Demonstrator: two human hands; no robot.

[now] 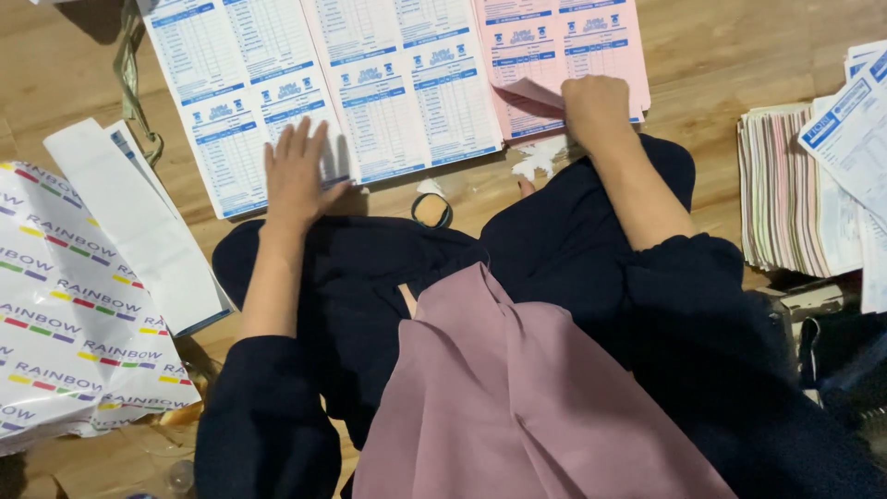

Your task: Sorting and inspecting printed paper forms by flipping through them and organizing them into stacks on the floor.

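The left hand (297, 174) lies flat and open on the white sheets (323, 83). The right hand (596, 106) pinches a pink sheet (528, 92). A paper stack (785, 189) sits nearby, on the right.

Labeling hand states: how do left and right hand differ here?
Left hand lies flat, fingers spread, pressing the white sheets; right hand is curled in a fist-like grip, pinching a lifted corner of the pink sheets. Left sits nearer the body, on the stack's lower edge; right reaches farther out. Shared: both bare, both sleeves dark, both on printed forms lying on the wooden floor.
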